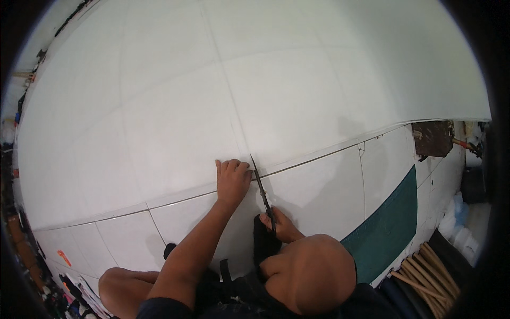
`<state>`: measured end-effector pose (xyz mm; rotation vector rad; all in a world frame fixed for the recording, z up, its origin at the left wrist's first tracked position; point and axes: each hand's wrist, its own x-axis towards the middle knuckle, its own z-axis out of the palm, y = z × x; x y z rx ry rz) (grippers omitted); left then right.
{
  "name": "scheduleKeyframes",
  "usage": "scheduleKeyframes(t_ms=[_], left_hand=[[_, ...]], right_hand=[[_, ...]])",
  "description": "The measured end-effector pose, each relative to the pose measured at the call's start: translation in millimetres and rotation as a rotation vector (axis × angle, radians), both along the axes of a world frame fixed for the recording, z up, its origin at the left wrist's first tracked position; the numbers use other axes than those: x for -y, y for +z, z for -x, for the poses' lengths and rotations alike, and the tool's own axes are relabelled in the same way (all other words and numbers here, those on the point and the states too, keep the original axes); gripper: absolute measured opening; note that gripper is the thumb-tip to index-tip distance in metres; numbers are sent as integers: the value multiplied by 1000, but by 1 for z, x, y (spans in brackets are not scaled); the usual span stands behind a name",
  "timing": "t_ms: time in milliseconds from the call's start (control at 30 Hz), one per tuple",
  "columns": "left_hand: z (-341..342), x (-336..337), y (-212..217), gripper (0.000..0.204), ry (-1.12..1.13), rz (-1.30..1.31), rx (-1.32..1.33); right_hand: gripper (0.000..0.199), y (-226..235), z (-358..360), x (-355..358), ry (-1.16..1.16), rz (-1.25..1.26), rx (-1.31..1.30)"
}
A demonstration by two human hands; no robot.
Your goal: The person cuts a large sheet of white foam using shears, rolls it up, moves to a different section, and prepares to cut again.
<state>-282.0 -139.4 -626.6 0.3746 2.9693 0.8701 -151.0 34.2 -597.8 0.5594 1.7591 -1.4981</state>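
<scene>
A broad white sheet (175, 117) covers the tiles in front of me; I cannot tell whether it is cloth or paper. My left hand (232, 181) lies palm down on its near edge, fingers a little apart. In my right hand (284, 226) is a pair of dark, long-bladed scissors (261, 187), gripped at the handles. Its blades point away from me and cross the sheet's near edge, right beside my left fingers. The tip rests over the sheet, close to a faint straight line running away from me. How far the blades are apart is hard to see.
White floor tiles (319, 183) show between the sheet and my bent legs. To the right lies a green mat (388, 223), with a dark brown block (433, 139) beyond it. Several cardboard tubes (425, 274) lie at the lower right. An orange cutter (64, 258) is at the left.
</scene>
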Motion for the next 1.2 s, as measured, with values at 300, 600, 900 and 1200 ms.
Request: scheduleKeyframes(t_ms=[300, 600, 900, 1200], left_hand=[[2, -2, 2, 17, 24, -68, -24], [1, -2, 3, 19, 26, -82, -46], [0, -1, 0, 15, 25, -95, -33], [0, 7, 2, 9, 1, -139, 6]], right_hand=[[51, 5, 11, 1, 8, 28, 0], [49, 15, 18, 6, -16, 14, -37], [41, -2, 10, 10, -43, -55, -144], [41, -8, 30, 16, -61, -36, -154]])
